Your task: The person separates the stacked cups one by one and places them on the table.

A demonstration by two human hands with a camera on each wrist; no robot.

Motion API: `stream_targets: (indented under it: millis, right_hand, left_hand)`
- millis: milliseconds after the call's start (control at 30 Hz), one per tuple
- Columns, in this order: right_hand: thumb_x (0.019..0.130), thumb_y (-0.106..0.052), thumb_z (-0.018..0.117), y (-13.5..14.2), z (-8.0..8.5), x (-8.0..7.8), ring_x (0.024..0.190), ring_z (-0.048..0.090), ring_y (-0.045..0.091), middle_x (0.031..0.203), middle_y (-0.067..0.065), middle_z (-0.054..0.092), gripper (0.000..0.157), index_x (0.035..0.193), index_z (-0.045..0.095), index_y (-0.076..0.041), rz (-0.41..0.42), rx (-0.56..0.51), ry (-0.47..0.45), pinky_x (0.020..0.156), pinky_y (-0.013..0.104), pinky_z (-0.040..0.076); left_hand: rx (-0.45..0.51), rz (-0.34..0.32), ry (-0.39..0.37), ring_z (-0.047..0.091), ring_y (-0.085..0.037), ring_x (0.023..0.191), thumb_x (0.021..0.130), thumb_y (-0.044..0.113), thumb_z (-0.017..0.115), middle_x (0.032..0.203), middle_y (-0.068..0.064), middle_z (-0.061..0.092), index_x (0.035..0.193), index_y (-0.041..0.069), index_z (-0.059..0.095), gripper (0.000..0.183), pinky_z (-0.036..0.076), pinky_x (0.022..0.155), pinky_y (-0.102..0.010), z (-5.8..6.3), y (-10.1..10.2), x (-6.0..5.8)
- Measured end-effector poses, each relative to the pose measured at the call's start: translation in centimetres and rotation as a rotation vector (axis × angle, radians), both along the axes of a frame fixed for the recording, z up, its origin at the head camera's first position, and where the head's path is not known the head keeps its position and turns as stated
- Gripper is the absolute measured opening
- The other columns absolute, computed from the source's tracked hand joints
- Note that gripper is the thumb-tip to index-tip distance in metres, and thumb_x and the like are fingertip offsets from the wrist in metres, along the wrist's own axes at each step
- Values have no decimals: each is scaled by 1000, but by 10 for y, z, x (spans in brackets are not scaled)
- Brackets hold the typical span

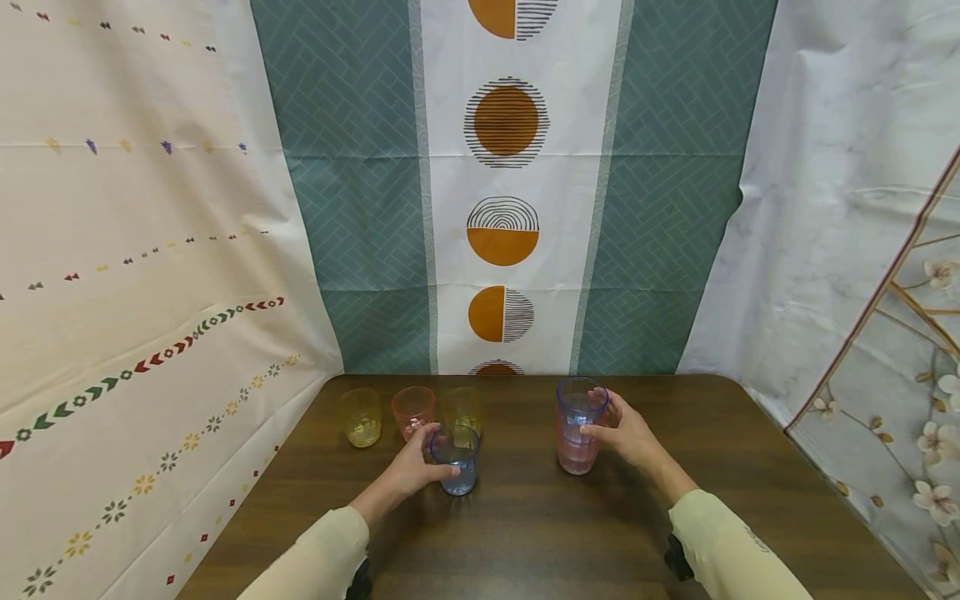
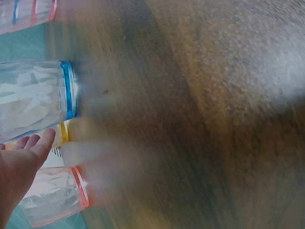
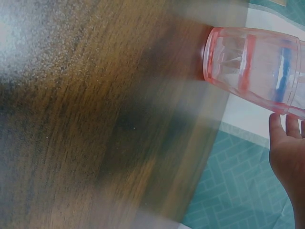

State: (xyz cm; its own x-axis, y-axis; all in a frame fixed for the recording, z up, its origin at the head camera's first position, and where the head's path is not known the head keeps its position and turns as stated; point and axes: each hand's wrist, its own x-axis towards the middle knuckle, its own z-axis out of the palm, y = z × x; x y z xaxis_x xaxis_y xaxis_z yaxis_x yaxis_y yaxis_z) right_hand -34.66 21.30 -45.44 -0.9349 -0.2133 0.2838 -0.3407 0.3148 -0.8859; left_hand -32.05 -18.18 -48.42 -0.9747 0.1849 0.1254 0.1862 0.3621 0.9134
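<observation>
A blue-tinted clear cup [image 1: 463, 473] stands upright near the table's middle, and my left hand [image 1: 408, 468] grips its left side, thumb in front and fingers behind. The left wrist view shows its blue base [image 2: 69, 90] at the tabletop. Farther right, my right hand [image 1: 633, 435] holds the upper right side of a stack of cups [image 1: 576, 457]: a blue cup nested in pink ones. In the right wrist view, pink and blue base rings show through the pink outer cup [image 3: 228, 57], with fingertips by its upper wall.
Behind the left hand stand a yellow cup [image 1: 363, 429], a pink cup [image 1: 412, 406] and another yellow cup [image 1: 467, 404], partly overlapped by the blue one. The dark wooden table [image 1: 517, 542] ends at a patterned curtain [image 1: 367, 250], with cloth hanging on both sides.
</observation>
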Motion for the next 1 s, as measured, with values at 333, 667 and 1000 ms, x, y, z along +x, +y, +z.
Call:
stream_targets:
  millis: [333,667,1000]
  right_hand:
    - [87,-14,78,1,-2,-2,137,39,45,150,23,43,80,150,32,3,3,-22,-2,106,60,36]
    - [88,-15,77,0,-2,-1,136,40,45,148,23,44,77,149,33,3,-6,-14,4,105,59,38]
    - [88,-12,76,-5,15,12,135,38,50,147,29,43,75,146,33,9,6,-4,-3,105,63,35]
  left_hand:
    - [-10,18,25,46,-43,129,78,16,85,137,-23,52,144,-3,39,83,39,106,-56,13,-7,-4]
    - [38,-2,51,45,-45,131,81,11,82,139,-29,48,143,-4,39,77,34,110,-55,34,-7,-10]
    - [10,-16,46,40,-41,136,84,18,81,146,-21,46,148,2,37,79,35,109,-57,64,3,-14]
